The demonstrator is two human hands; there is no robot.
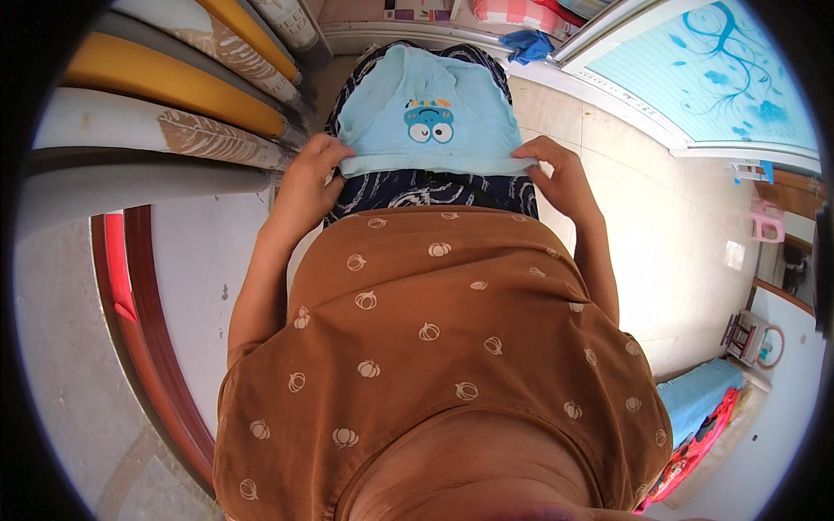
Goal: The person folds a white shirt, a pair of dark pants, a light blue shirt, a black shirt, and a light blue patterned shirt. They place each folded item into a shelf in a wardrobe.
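Observation:
A light blue child's garment with a big-eyed cartoon face printed on it lies spread over my lap, on dark blue patterned trousers. My left hand pinches the left end of its near hem between thumb and fingers. At the hem's right end, my right hand grips the other corner. The hem is pulled fairly straight between both hands, while the far part of the cloth lies wrinkled over my knees.
Long rolls in yellow, grey and white lean close on the left. A blue cloth lies by the sliding door's track. Pale floor tiles extend to the right, where a pink plastic stool stands.

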